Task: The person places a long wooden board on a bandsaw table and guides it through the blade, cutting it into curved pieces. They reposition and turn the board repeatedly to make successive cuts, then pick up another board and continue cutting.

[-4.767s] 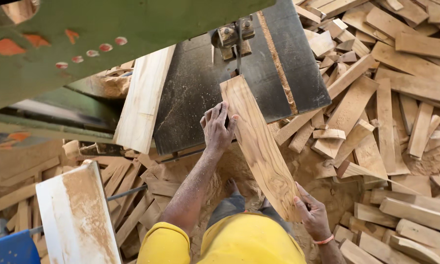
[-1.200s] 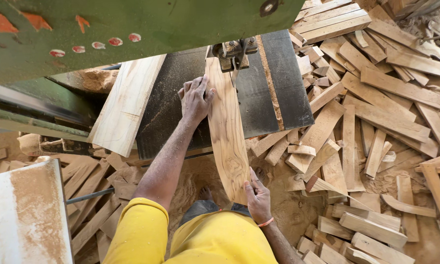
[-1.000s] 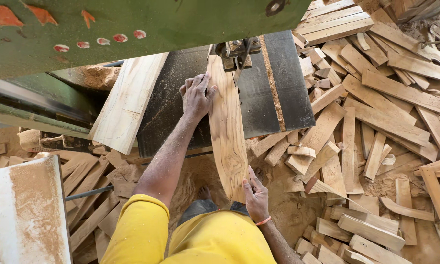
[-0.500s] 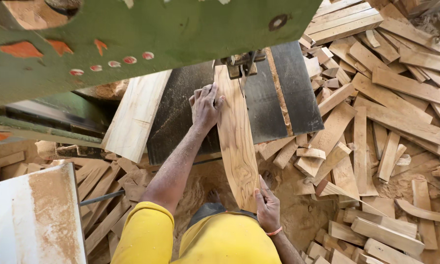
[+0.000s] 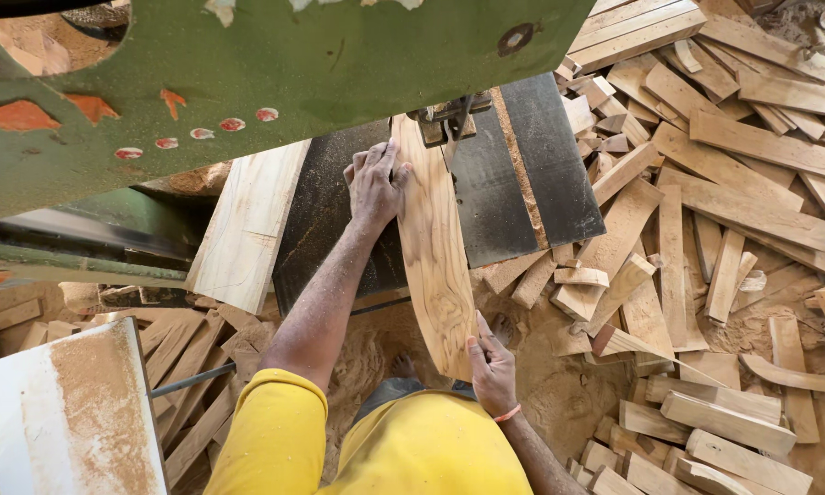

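Two hands feeding one long plank [image 5: 435,266] across the dark saw table [image 5: 513,183], under the green machine housing [image 5: 275,73]. Lying at far left, a pale thick board [image 5: 247,225]. Pressing flat, fingers spread, left hand [image 5: 374,183] against the plank's left edge near the blade guide [image 5: 449,115]. Pinching the near end, right hand [image 5: 492,367], thumb on top. Judging by the blade at the far tip: cut barely begun, nearly the whole length remaining. Heaped at right, offcuts [image 5: 706,238].

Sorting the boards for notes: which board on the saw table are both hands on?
The long brown board under the blade guide: left hand on its side, right hand at its near end. The pale board lies untouched at left.
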